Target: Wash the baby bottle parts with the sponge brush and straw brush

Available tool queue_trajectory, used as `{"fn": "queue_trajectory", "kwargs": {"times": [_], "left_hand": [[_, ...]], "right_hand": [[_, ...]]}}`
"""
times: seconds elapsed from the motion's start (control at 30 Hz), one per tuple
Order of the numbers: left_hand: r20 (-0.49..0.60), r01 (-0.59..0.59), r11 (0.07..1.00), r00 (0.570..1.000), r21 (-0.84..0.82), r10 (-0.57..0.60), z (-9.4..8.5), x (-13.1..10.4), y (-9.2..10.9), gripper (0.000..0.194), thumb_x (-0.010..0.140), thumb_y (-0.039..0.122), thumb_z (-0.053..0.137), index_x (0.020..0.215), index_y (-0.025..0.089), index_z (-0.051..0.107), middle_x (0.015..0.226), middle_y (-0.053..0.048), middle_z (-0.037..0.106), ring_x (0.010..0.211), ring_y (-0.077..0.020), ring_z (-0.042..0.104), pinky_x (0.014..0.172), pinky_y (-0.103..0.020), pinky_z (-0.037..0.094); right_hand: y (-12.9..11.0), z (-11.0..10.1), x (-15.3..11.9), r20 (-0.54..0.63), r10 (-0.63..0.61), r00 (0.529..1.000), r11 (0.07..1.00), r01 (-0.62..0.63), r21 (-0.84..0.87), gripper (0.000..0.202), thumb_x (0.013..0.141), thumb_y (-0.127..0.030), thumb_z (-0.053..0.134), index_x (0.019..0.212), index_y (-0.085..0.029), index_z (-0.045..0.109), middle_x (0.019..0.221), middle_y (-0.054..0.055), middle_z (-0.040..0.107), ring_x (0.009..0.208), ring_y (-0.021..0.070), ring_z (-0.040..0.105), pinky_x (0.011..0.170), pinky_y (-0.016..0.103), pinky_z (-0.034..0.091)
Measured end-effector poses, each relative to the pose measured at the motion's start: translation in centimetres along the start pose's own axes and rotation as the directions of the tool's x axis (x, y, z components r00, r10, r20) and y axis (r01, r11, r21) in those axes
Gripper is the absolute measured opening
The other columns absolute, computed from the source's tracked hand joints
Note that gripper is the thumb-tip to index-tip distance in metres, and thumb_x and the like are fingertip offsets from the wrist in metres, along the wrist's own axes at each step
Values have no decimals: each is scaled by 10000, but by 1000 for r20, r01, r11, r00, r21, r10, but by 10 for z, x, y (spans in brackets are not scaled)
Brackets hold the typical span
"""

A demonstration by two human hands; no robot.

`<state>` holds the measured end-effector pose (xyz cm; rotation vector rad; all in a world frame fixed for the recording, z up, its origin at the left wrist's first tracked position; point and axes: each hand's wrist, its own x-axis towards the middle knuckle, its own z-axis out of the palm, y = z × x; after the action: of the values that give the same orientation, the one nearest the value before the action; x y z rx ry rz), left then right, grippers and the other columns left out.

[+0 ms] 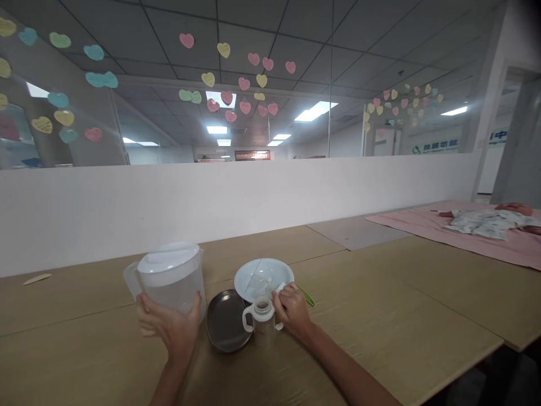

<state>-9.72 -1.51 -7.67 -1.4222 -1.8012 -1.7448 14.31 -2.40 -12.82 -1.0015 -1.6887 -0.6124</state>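
Observation:
My left hand (173, 327) is wrapped round the lower part of a translucent lidded pitcher (173, 282), which is upright with its handle to the left. My right hand (291, 307) has its fingers curled at the right side of a clear bottle (264, 324) with white handles; what the fingers hold is too small to tell. Behind the bottle a white bowl (249, 276) holds small clear and white pieces. A dark oval metal tray (228, 324) lies between the pitcher and the bottle. Right of the bowl, a green handle (309, 297) shows past my right hand.
A pink cloth (406, 221) at the far right bears a doll-like figure in patterned clothes (482, 223). A thin pale piece (37, 279) lies at the far left of the wooden table (363, 338). Behind stands a white partition (236, 197) with glass and heart-shaped notes above.

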Motion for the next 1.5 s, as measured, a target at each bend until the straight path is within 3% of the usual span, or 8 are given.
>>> {"fn": "queue_trajectory", "kwargs": {"times": [0.1, 0.23, 0.3, 0.53, 0.73, 1.0, 1.33, 1.5], "left_hand": [[-32, -287, 958, 957, 25, 287, 0, -7, 1, 754, 748, 424, 516, 1325, 37, 221, 1317, -235, 289, 1253, -344, 241, 1026, -496, 219], [283, -478, 855, 807, -202, 519, 10, -17, -8, 344, 837, 309, 391, 1127, 161, 499, 1109, -126, 541, 1088, -248, 482, 966, -365, 348], [413, -422, 860, 756, -286, 508, 16, -21, -11, 325, 854, 308, 357, 1115, 191, 511, 1108, -100, 558, 1053, -226, 514, 932, -343, 384], [509, -137, 952, 819, -274, 265, 26, -20, -19, 501, 851, 418, 362, 1267, 138, 357, 1251, -143, 467, 1139, -261, 458, 940, -423, 376], [566, -85, 954, 788, -289, 242, 24, -24, -15, 466, 850, 434, 357, 1217, 153, 421, 1161, -108, 552, 1040, -235, 537, 918, -391, 398], [601, -162, 892, 687, -422, 409, 46, -30, 33, 341, 840, 394, 359, 934, 196, 619, 995, -55, 653, 964, -209, 573, 871, -314, 413], [893, -255, 878, 95, -405, 440, 106, -7, 71, 296, 744, 274, 428, 869, 163, 672, 903, -49, 680, 847, -196, 593, 751, -256, 410], [925, -295, 886, 16, -358, 379, 120, -13, 73, 216, 641, 238, 495, 729, 161, 677, 744, -27, 672, 724, -185, 595, 620, -236, 409]], "right_hand": [[-1, -1, 0, 16, 9, 1000, 1000, -9, 1, 430, 877, -160, 381, 449, -152, 426, 461, -3, 455, 494, 90, 377, 594, 264, 253], [-1, -2, 0, 16, 16, 1000, 1000, -17, 6, 433, 878, -170, 378, 448, -154, 429, 459, -1, 456, 493, 93, 377, 591, 267, 252], [-1, -2, 1, 18, 20, 1000, 1000, -20, 8, 431, 877, -168, 379, 449, -153, 428, 459, -1, 457, 492, 93, 375, 589, 266, 252], [-1, -1, 1, 6, 5, 1000, 1000, -5, 5, 449, 882, -170, 371, 436, -154, 420, 447, -5, 441, 485, 90, 361, 584, 266, 245], [-2, -5, 2, 16, 33, 999, 999, -33, 31, 442, 895, -193, 357, 461, -154, 434, 469, 0, 452, 497, 94, 375, 597, 264, 258], [39, -15, 7, -144, 410, 901, 891, -429, -150, 384, 896, -249, 345, 557, -170, 506, 558, 31, 520, 538, 127, 455, 553, 246, 277], [61, 3, -14, 306, 714, 630, 658, -455, -599, 188, 768, -173, 485, 747, -125, 666, 807, 156, 633, 794, 259, 583, 617, 310, 364], [66, 3, -14, 360, 717, 597, 672, -454, -585, 174, 732, -80, 486, 739, -125, 655, 799, 159, 629, 786, 254, 591, 570, 290, 356]]}}
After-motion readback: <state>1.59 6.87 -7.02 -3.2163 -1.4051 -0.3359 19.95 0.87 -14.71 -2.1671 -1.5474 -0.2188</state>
